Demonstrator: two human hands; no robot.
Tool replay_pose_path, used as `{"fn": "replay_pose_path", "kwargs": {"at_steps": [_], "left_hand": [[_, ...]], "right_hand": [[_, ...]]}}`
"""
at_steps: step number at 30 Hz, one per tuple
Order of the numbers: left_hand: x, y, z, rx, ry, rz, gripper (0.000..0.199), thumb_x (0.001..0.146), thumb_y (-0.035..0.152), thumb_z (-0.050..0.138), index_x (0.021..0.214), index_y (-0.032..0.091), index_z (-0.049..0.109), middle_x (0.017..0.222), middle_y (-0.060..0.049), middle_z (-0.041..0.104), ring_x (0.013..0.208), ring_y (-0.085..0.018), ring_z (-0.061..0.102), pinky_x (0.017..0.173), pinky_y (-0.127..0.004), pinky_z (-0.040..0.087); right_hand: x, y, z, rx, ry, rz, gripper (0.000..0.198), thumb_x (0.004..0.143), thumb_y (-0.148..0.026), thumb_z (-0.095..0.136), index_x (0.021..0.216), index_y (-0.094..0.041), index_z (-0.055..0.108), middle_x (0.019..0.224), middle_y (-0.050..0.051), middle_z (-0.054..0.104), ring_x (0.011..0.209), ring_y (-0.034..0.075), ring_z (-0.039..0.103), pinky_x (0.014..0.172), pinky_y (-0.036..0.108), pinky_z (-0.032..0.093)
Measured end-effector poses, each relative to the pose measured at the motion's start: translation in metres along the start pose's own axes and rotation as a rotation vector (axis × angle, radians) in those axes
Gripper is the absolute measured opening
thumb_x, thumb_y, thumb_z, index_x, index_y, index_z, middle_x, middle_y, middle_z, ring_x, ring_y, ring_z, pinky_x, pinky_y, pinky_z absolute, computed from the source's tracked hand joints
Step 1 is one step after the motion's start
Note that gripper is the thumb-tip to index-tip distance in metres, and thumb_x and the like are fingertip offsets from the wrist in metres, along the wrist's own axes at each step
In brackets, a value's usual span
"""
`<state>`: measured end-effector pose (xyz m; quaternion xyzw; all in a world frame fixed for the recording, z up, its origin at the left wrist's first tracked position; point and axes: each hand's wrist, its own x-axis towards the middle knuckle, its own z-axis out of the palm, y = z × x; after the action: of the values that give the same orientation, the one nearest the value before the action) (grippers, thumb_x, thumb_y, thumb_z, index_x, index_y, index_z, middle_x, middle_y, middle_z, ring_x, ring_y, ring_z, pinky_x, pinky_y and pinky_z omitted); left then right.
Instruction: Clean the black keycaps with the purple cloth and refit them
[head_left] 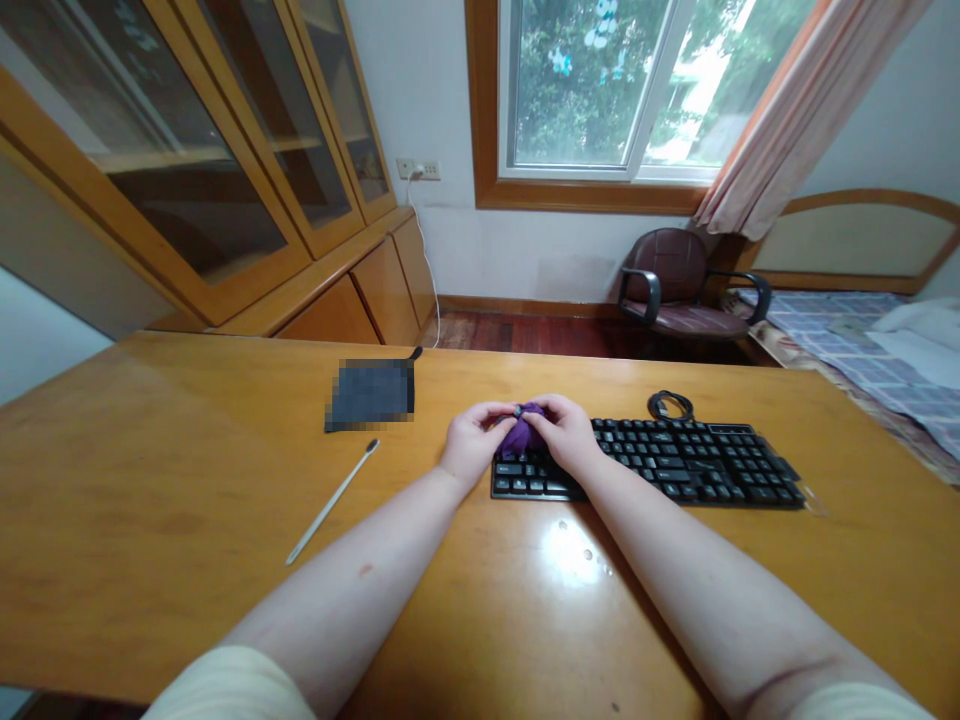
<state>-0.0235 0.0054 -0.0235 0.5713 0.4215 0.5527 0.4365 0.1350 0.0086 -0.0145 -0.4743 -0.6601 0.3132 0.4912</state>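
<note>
A bunched purple cloth [517, 438] is pinched between both hands over the left end of a black keyboard [686, 465]. My left hand [478, 440] grips the cloth's left side with thumb and fingers together. From the other side, my right hand [564, 432] pinches the same cloth, its thumb and index finger near the top. Something small and dark shows at the fingertips, too small to make out. The hands hide part of the keyboard's left keys. A coiled black cable [670, 405] lies behind the keyboard.
On the wooden table [180, 520], a white toothbrush-like stick with a dark tip [334, 500] lies left of my hands. Behind it is a dark, blurred-out pouch [371, 393]. Several water drops [587, 555] dot the tabletop. Past the far edge stands a chair [667, 270].
</note>
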Motion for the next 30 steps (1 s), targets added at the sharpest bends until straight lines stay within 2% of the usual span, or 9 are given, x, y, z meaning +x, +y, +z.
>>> {"fn": "replay_pose_path", "kwargs": {"at_steps": [4,8,10,13,18,21,25,30], "left_hand": [[0.0,-0.002,-0.001,0.065,-0.002,0.075,0.022,0.069,0.02,0.066,0.091,0.015,0.066,0.092,-0.006,0.069,0.087,-0.017,0.065,0.086,-0.033,0.051],[-0.001,0.002,-0.004,0.292,0.037,0.173,0.021,0.072,0.019,0.064,0.092,0.018,0.066,0.093,-0.005,0.069,0.087,-0.016,0.064,0.087,-0.032,0.051],[-0.004,0.007,-0.005,0.417,0.021,0.228,0.021,0.072,0.017,0.061,0.093,0.02,0.066,0.093,-0.003,0.069,0.088,-0.016,0.064,0.087,-0.032,0.051],[-0.008,0.013,-0.005,0.522,-0.028,0.284,0.025,0.073,0.011,0.057,0.094,0.022,0.067,0.094,-0.001,0.069,0.088,-0.015,0.063,0.088,-0.03,0.05],[-0.009,0.014,-0.005,0.514,-0.081,0.271,0.023,0.076,0.015,0.057,0.096,0.021,0.066,0.095,-0.001,0.07,0.088,-0.014,0.064,0.087,-0.028,0.051],[-0.008,0.011,-0.005,0.48,-0.073,0.238,0.021,0.077,0.019,0.058,0.097,0.02,0.065,0.094,-0.002,0.07,0.089,-0.015,0.065,0.086,-0.028,0.051],[-0.008,0.011,-0.005,0.513,-0.046,0.274,0.021,0.077,0.02,0.058,0.096,0.021,0.066,0.095,-0.002,0.069,0.09,-0.015,0.064,0.087,-0.029,0.051],[-0.007,0.011,-0.004,0.521,-0.073,0.285,0.023,0.076,0.02,0.059,0.098,0.021,0.065,0.096,-0.003,0.069,0.09,-0.016,0.064,0.087,-0.03,0.051]], "right_hand": [[-0.001,-0.001,-0.001,0.094,-0.024,0.008,0.019,0.074,-0.035,0.063,0.082,-0.02,0.068,0.08,0.005,0.069,0.075,0.019,0.062,0.072,0.032,0.05],[-0.001,-0.004,-0.002,0.149,0.001,-0.036,0.02,0.076,-0.035,0.062,0.091,-0.023,0.069,0.092,0.005,0.069,0.087,0.02,0.063,0.081,0.034,0.049],[-0.001,-0.003,-0.001,0.136,-0.036,-0.032,0.024,0.071,-0.034,0.067,0.093,-0.024,0.069,0.095,0.005,0.069,0.09,0.021,0.063,0.083,0.035,0.048],[-0.001,0.0,0.002,0.141,-0.07,0.042,0.028,0.064,-0.034,0.073,0.09,-0.022,0.07,0.089,0.004,0.07,0.083,0.02,0.064,0.08,0.035,0.049],[0.001,0.002,0.004,0.258,-0.05,0.187,0.022,0.066,-0.038,0.07,0.077,-0.019,0.069,0.073,0.003,0.069,0.067,0.018,0.063,0.066,0.03,0.05],[0.002,0.001,0.005,0.362,-0.016,0.233,0.023,0.066,-0.039,0.069,0.074,-0.019,0.066,0.07,0.002,0.068,0.063,0.016,0.061,0.063,0.029,0.05],[0.002,-0.001,0.005,0.42,-0.035,0.226,0.025,0.06,-0.036,0.073,0.077,-0.019,0.064,0.073,0.001,0.068,0.066,0.016,0.062,0.067,0.03,0.05],[0.001,-0.001,0.005,0.349,-0.011,0.222,0.022,0.062,-0.034,0.073,0.074,-0.019,0.062,0.069,0.0,0.065,0.062,0.014,0.059,0.063,0.028,0.048]]}}
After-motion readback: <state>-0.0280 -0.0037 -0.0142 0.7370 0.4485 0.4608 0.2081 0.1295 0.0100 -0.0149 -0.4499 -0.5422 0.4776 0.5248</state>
